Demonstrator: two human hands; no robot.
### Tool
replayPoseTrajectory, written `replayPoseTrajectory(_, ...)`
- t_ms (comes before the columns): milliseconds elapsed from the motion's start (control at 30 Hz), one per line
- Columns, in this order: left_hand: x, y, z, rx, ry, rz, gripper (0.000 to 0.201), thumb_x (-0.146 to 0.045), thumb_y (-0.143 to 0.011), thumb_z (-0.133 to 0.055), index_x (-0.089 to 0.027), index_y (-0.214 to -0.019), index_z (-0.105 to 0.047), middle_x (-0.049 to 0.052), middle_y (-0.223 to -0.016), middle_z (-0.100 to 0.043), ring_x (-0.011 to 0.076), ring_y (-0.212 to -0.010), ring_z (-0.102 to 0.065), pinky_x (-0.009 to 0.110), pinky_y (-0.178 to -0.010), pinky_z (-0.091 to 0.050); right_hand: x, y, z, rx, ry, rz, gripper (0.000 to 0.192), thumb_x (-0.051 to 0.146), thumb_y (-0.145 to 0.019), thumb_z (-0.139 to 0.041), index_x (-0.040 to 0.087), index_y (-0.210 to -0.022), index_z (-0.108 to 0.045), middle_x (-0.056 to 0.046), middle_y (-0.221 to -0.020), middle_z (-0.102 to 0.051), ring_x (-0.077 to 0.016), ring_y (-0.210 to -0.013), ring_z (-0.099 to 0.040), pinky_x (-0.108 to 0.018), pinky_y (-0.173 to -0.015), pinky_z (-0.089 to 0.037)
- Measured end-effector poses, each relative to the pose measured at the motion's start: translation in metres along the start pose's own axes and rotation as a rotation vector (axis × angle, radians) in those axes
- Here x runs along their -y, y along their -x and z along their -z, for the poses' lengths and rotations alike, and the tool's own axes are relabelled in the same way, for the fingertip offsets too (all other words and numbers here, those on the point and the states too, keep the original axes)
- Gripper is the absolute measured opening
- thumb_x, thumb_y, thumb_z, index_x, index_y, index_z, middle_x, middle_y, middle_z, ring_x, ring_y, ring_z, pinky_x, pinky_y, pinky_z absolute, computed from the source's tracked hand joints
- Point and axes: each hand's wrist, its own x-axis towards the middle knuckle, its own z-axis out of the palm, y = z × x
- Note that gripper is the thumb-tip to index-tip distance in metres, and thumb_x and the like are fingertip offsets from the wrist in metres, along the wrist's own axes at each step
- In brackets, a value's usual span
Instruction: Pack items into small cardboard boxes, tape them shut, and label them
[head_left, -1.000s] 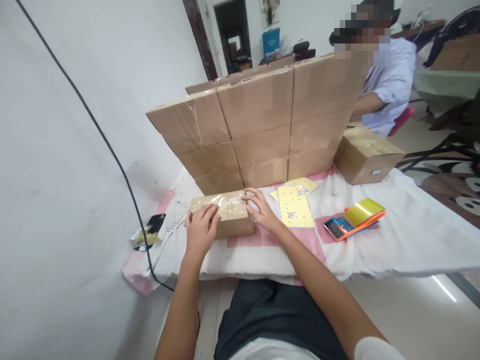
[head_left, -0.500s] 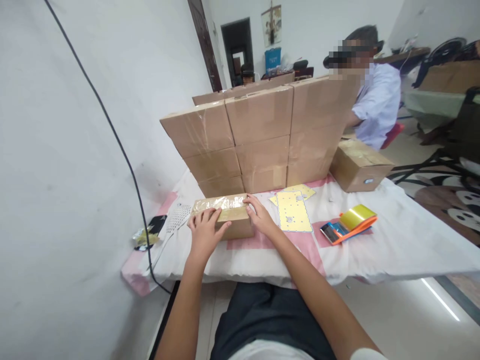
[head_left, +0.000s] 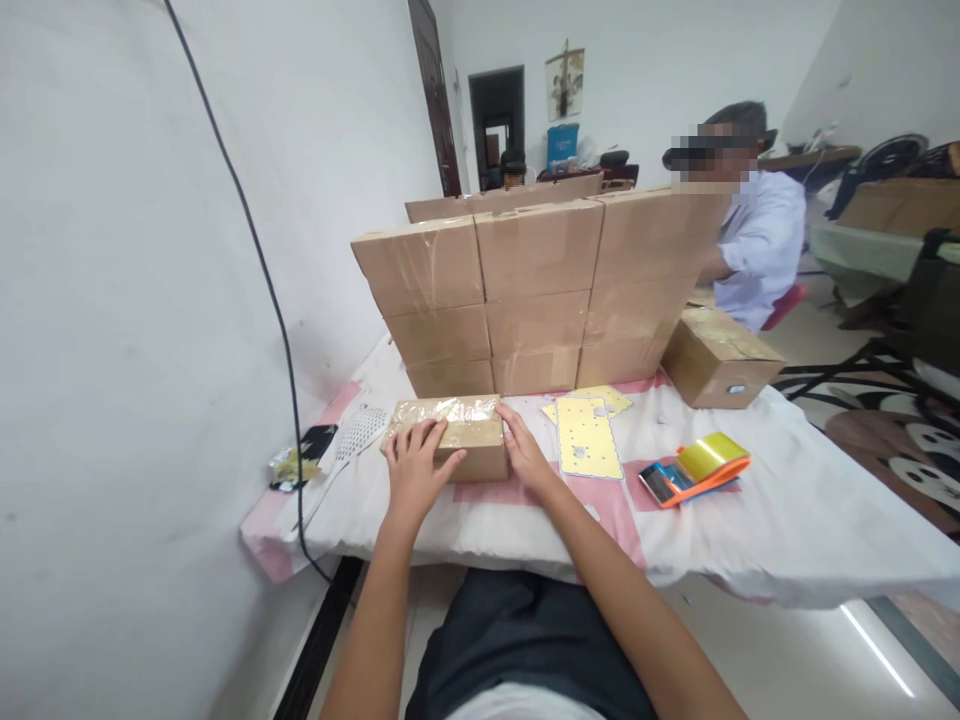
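Note:
A small cardboard box (head_left: 474, 461) with shiny clear tape along its top lies in front of me on the cloth-covered table. My left hand (head_left: 417, 468) is on its left part, fingers spread over the taped top and thumb near the front upper edge. Against the right side is my right hand (head_left: 527, 452), its fingertips at the top right corner. Between them the two hands hold the box. To the right, a tape dispenser (head_left: 697, 472) with orange sides and a yellowish roll rests on the cloth. Yellow patterned sheets (head_left: 589, 440) lie between box and dispenser.
Stacked cardboard boxes (head_left: 536, 290) form a wall behind the held box. Another box (head_left: 721, 358) stands at the back right, near a person in a light shirt (head_left: 769, 235). A black cable (head_left: 259, 240) hangs at left, beside small packets (head_left: 294, 466).
The view has shifted slightly, so the scene sits lower in the picture. My right hand has slid a little down the box's right side; the left stays on top.

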Motion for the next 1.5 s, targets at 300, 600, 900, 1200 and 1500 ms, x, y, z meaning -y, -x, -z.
replayPoseTrajectory(300,0.001,-0.001,-0.002,-0.005,0.016,0.026,0.054,-0.051,-0.090,-0.068,-0.027,-0.139,-0.066,0.011,-0.136,-0.067,0.0351,-0.123,-0.054,0.055,-0.114,-0.030,-0.004,0.001,-0.001,-0.004,-0.013,0.010,0.059,0.055,-0.107,-0.031,0.027,-0.158,-0.039,-0.010,-0.165,-0.039,-0.0226,-0.154,-0.034,-0.048,-0.129,-0.026)
replayPoseTrajectory(600,0.000,-0.001,-0.002,0.003,0.035,0.034,0.054,-0.052,-0.091,-0.067,-0.028,-0.139,-0.066,0.011,-0.138,-0.066,0.0346,-0.124,-0.054,0.055,-0.114,-0.030,-0.005,0.003,0.002,0.023,-0.013,0.033,0.060,0.056,-0.106,-0.032,0.031,-0.160,-0.035,-0.007,-0.166,-0.037,-0.0250,-0.155,-0.032,-0.049,-0.129,-0.025)
replayPoseTrajectory(900,-0.001,0.003,-0.003,-0.045,0.059,0.027,0.051,-0.051,-0.092,-0.066,-0.030,-0.138,-0.066,0.010,-0.138,-0.067,0.0340,-0.127,-0.055,0.054,-0.115,-0.029,-0.012,0.007,0.003,0.038,-0.023,0.060,0.065,0.057,-0.104,-0.036,0.031,-0.163,-0.028,-0.007,-0.169,-0.031,-0.0278,-0.158,-0.028,-0.052,-0.129,-0.025)
replayPoseTrajectory(1200,0.000,0.002,-0.005,-0.067,0.058,0.020,0.048,-0.048,-0.091,-0.068,-0.031,-0.135,-0.068,0.009,-0.136,-0.068,0.0341,-0.123,-0.057,0.055,-0.113,-0.032,-0.013,0.010,-0.001,-0.033,-0.071,0.000,0.061,0.054,-0.104,-0.040,0.037,-0.162,-0.031,-0.005,-0.169,-0.033,-0.0293,-0.156,-0.031,-0.056,-0.125,-0.033)
replayPoseTrajectory(1500,0.002,0.003,-0.009,-0.103,0.072,0.013,0.046,-0.046,-0.091,-0.068,-0.033,-0.134,-0.069,0.008,-0.135,-0.069,0.0345,-0.122,-0.057,0.056,-0.112,-0.033,-0.007,0.013,-0.002,-0.092,-0.098,-0.057,0.060,0.055,-0.103,-0.042,0.039,-0.160,-0.035,-0.005,-0.167,-0.036,-0.0306,-0.153,-0.037,-0.056,-0.122,-0.039)
